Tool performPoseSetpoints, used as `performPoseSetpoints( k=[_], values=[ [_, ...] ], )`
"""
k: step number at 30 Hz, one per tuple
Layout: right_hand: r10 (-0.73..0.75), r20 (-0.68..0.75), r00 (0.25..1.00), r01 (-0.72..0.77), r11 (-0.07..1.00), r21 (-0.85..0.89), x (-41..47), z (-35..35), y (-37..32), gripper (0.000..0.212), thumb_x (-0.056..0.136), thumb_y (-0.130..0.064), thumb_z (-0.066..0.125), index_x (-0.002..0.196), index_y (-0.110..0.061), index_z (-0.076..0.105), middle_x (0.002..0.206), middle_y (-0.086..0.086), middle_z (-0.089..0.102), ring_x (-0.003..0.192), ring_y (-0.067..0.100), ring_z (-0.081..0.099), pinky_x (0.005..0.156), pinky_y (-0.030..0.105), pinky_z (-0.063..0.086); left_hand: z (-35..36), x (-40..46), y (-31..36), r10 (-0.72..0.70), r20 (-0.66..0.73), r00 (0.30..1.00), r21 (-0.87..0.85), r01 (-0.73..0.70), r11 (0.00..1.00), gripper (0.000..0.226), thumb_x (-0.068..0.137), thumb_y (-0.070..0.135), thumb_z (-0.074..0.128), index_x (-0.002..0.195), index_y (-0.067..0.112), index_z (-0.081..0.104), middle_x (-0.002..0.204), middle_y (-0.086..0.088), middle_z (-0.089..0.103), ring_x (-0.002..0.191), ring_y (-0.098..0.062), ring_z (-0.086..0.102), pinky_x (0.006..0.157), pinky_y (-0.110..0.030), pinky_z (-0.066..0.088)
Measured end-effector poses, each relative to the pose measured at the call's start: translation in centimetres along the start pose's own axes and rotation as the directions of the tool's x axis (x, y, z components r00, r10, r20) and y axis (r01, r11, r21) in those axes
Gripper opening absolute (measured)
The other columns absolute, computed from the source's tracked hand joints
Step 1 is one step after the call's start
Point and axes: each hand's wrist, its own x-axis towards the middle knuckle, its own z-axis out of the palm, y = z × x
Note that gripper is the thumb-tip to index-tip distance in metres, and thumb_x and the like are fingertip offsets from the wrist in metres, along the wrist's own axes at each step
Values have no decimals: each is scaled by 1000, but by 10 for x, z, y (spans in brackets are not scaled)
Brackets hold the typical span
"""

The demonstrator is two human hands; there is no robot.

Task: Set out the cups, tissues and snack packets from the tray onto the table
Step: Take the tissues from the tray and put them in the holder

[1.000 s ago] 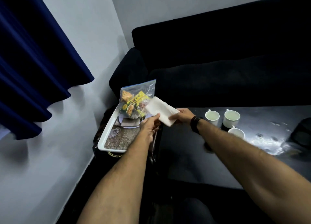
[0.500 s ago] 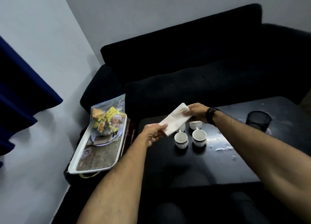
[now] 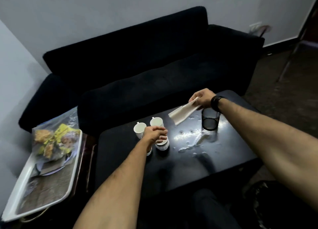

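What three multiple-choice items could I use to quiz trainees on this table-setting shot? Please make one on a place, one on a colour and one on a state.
1. Where does the snack bag lie?
A. on the sofa
B. on the white tray
C. beside the mesh holder

2. What colour are the cups?
A. white
B. blue
C. black

3. What is the right hand doing?
A. hanging empty
B. lifting a cup
C. holding the tissues above the table

Answers:
1 B: the snack bag rests at the far end of the white tray, left of the table.
2 A: the cups by the left hand are white against the black tabletop.
3 C: the right hand pinches the tissues, which hang in the air near the mesh holder.
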Motion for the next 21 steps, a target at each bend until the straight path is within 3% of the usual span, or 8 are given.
performPoseSetpoints(
  k=[2,4,7,9,13,16,21],
  values=[
    [8,-152,988,-16,998,-53,5,-27,10,25,75,6,66,73,-18,74,78,5,68,65,13,64,52,24,60,19,9,0,34,14,999,177,-36,984,17,87,2,69,103,2,65,74,-9,62,54,-10,54,49,-15,44],
    [2,-260,966,-27,995,-95,8,-48,18,26,75,5,64,72,-19,75,81,8,70,66,15,65,48,22,58,32,17,-2,109,39,993,372,-116,921,21,85,7,72,105,-1,69,76,-7,64,65,-13,58,62,-18,48],
    [-30,-329,944,-42,977,-209,13,-69,29,31,74,4,57,69,-21,75,86,11,70,73,23,69,59,30,61,49,26,-7,181,132,975,605,-224,764,32,84,19,73,112,3,71,99,-10,72,93,-21,68,90,-27,53],
    [-47,-332,942,-48,962,-270,16,-78,35,32,74,3,56,67,-22,74,86,11,71,71,24,69,59,29,60,57,28,-9,170,173,970,716,-242,655,40,84,29,72,120,11,68,113,-8,71,107,-22,66,98,-33,51],
    [-49,-279,959,-68,917,-392,23,-79,45,22,73,-4,64,69,-23,74,89,7,70,76,22,68,60,24,55,68,35,-15,139,214,967,785,-255,565,53,84,38,70,132,18,60,135,-4,61,126,-20,56,109,-33,43],
    [-87,-248,965,-42,880,-473,30,-72,53,17,75,-8,64,74,-22,74,94,7,70,88,27,67,70,26,51,73,38,-20,146,221,964,791,-265,552,62,83,38,71,140,21,53,141,-6,56,129,-22,53,110,-35,41],
    [-56,-141,988,-32,833,-552,49,-56,68,25,77,-3,57,73,-22,72,96,8,70,94,29,67,70,28,50,74,44,-32,146,215,966,792,-260,552,69,81,36,70,144,28,46,144,-4,53,131,-20,51,110,-34,42]
  ],
)
